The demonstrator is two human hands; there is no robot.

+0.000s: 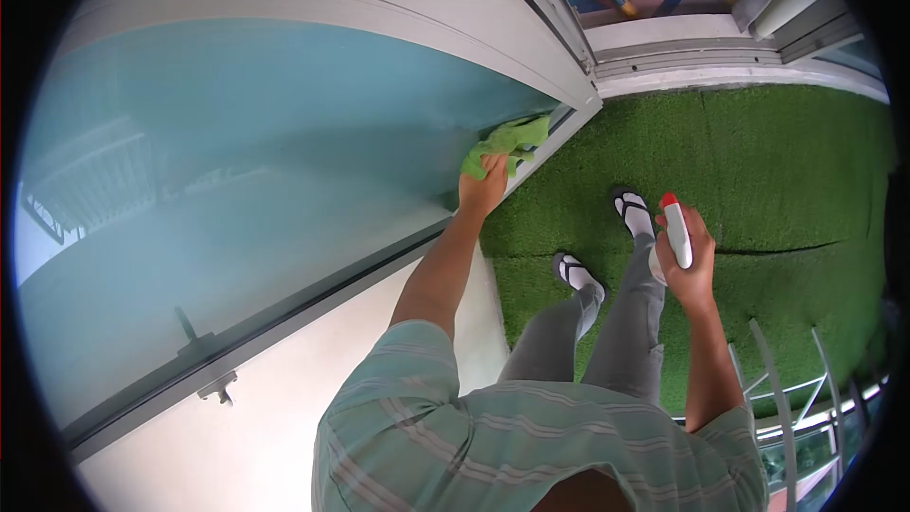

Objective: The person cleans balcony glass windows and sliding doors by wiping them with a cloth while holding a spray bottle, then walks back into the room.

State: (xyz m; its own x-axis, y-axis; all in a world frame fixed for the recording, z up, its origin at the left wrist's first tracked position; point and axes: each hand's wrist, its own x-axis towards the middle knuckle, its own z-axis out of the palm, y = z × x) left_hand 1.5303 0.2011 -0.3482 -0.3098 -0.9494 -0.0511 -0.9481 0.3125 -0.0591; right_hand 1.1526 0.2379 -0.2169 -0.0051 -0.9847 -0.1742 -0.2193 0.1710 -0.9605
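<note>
A bright green cloth (pixel 515 136) is bunched under my left hand (pixel 484 186), whose fingers grip it against the lower right part of a bluish window pane (pixel 284 133). The cloth reaches the pane's corner by the light metal frame (pixel 559 137). Away from the glass, on the right, my right hand (pixel 695 261) is wrapped round a spray bottle (pixel 678 232) with a white head and a red nozzle tip. Most of the bottle's body is hidden behind the hand and wrist.
Green artificial turf (pixel 787 161) covers the floor where I stand in flip-flops. A window latch (pixel 220 387) sits on the sill side of the frame. At the lower right stands a metal rack (pixel 787 398). Another window track (pixel 692 57) runs along the top right.
</note>
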